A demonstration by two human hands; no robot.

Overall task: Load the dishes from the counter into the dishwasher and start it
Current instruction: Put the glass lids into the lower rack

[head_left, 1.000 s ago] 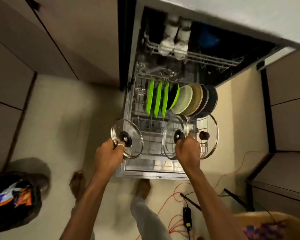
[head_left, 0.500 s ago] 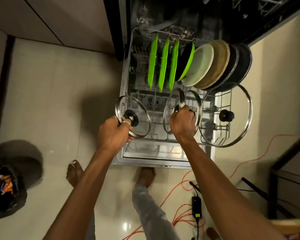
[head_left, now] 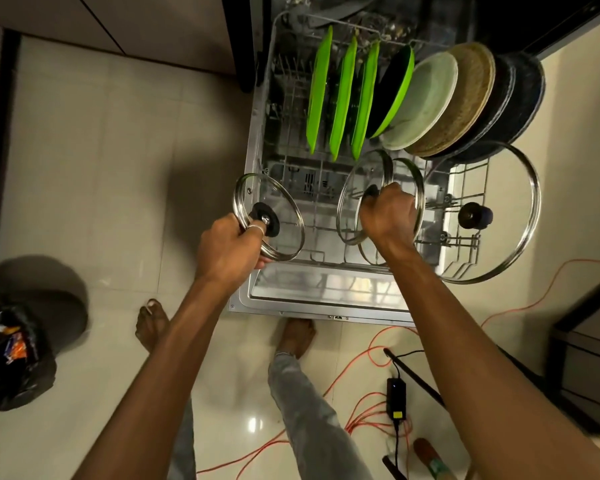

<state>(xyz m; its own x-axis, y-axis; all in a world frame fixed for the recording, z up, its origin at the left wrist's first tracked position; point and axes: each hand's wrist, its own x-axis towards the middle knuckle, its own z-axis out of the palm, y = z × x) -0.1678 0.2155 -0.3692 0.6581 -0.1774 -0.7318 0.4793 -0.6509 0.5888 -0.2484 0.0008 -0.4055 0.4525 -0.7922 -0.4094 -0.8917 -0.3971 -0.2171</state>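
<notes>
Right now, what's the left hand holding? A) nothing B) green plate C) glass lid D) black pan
C: the left hand grips a steel-rimmed glass lid with a black knob by its rim, while the right hand holds a second lid by its knob.

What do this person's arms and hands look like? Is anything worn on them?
The left arm and right arm are bare up to the frame's edge: no sleeves, gloves, watch or bracelet show. The left hand wears one thin silver ring on a finger. The right hand shows no ring from this side.
</notes>
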